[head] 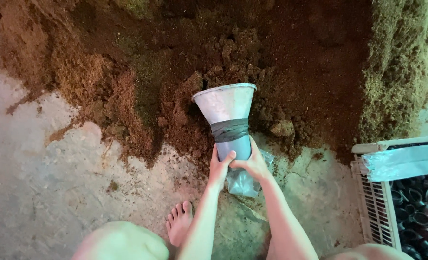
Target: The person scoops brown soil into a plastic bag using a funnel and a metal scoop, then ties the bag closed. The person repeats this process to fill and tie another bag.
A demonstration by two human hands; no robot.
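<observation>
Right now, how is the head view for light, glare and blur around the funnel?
Head view: dim, warm light; funnel pale and bright, its edges sharp; both hands, left and right, in focus on its neck; soil pile dark with little detail; right edge washed out; crate slightly bowed by lens distortion.

One funnel (226, 115), one crate (378, 202), two hands (238, 166)

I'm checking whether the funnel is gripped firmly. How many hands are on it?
2. The left hand wraps the left side of the metal funnel at its narrow neck; the right hand grips the right side, over a clear plastic bag. None seems hidden.
</observation>
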